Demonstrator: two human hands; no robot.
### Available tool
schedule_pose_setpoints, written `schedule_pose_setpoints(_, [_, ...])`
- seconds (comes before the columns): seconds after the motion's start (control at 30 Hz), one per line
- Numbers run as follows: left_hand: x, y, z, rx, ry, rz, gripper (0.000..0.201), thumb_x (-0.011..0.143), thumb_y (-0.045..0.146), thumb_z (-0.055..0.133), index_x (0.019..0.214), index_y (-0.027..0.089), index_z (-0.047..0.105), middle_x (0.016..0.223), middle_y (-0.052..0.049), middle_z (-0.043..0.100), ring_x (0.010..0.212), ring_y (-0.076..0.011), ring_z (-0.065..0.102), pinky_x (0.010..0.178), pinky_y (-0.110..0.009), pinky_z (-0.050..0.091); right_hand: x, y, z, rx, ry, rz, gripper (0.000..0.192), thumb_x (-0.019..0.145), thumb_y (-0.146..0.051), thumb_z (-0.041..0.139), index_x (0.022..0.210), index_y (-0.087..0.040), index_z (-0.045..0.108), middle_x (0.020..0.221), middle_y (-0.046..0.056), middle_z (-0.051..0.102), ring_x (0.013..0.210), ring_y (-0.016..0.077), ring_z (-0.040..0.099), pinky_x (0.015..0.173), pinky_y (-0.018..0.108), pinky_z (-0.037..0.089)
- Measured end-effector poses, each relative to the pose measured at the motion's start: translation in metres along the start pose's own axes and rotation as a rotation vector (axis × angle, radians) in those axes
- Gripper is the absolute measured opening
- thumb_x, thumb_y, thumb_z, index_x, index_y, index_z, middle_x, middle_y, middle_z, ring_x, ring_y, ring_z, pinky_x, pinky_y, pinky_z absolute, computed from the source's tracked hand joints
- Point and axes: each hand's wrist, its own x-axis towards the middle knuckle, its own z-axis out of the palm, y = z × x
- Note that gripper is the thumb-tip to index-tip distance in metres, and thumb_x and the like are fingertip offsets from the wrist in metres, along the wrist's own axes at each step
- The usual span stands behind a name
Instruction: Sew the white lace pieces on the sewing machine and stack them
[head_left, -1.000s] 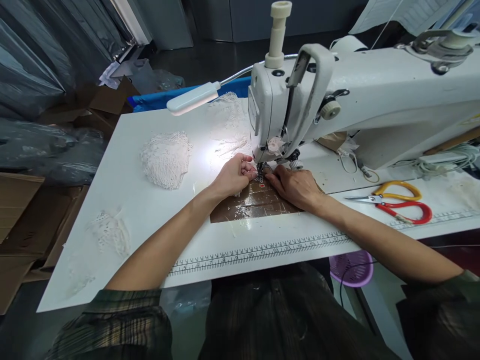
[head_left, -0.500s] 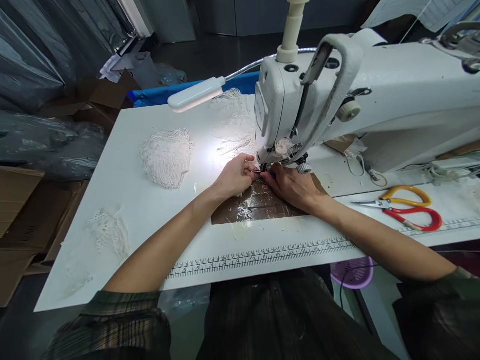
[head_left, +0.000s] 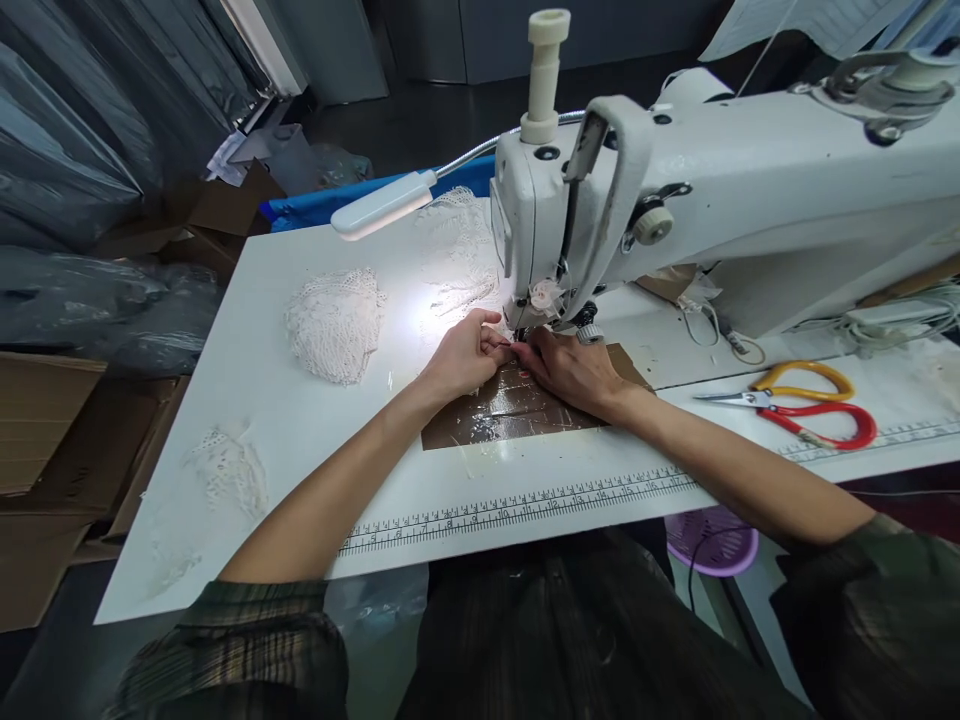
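A white sewing machine [head_left: 517,215] stands over the table, and both hands meet beside its needle and presser foot. My left hand [head_left: 469,355] is closed in a pinch just left of the needle, with a small dark sliver at its fingertips that I cannot identify. Close against the foot, my right hand [head_left: 574,370] has its fingers bent and its thumb reaching to the left fingertips; what it pinches is hidden. White lace [head_left: 459,250] lies behind the left hand and runs towards the needle. Under both hands is a shiny brown sheet [head_left: 495,415].
A lace bundle [head_left: 335,325] and a thinner lace piece [head_left: 229,470] lie on the left of the table. A lit lamp [head_left: 384,207] hangs above. Thread snips [head_left: 795,400] with yellow and red handles lie right. A ruler strip [head_left: 517,510] follows the front edge.
The whole view has shifted slightly. Both hands stay at the needle, and the right thumb now sits closer to the left fingertips. Less of the dark sliver shows between them.
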Motion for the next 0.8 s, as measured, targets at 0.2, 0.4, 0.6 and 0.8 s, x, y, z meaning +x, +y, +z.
schedule_pose_setpoints(0.2, [-0.02,0.029,-0.033,0.514,0.01,0.243,0.019,0.09,0.033,0.062,0.103,0.02,0.068,0.104,-0.005,0.07,0.076,-0.015,0.064,0.068,-0.03,0.049,-0.037,0.044,-0.001,0.051,0.137,-0.278,0.052,0.103,-0.046,0.024,0.096,-0.016,0.066,0.076,0.01,0.069,0.067,0.0218,0.058,0.057,0.033,0.03])
schedule_pose_setpoints(0.4, [-0.017,0.016,-0.034,0.803,0.015,0.433,0.019,0.097,0.026,0.051,0.098,0.019,0.069,0.102,-0.007,0.069,0.09,-0.0201,0.064,0.073,-0.032,0.05,-0.044,0.084,-0.003,0.025,0.34,-0.102,0.041,0.098,-0.04,0.042,0.119,-0.012,0.065,0.112,0.021,0.065,0.101,0.035,0.057,0.08,0.045,0.042])
schedule_pose_setpoints(0.6, [-0.01,-0.008,-0.021,0.694,-0.126,0.687,0.019,0.097,0.029,0.055,0.102,0.017,0.069,0.101,-0.009,0.07,0.092,-0.0185,0.066,0.08,-0.033,0.055,-0.028,0.059,-0.002,0.409,0.244,-0.224,0.027,0.094,-0.026,0.046,0.097,-0.015,0.07,0.09,0.011,0.067,0.083,0.0219,0.059,0.076,0.033,0.045])
schedule_pose_setpoints(0.8, [-0.008,-0.017,-0.012,0.733,0.063,0.793,0.017,0.098,0.025,0.053,0.091,0.019,0.067,0.096,-0.007,0.071,0.087,-0.0183,0.065,0.076,-0.036,0.053,-0.013,0.041,0.0,0.416,0.061,-0.287,0.037,0.096,-0.027,0.042,0.12,-0.021,0.07,0.098,0.008,0.069,0.076,0.0187,0.059,0.067,0.03,0.041])
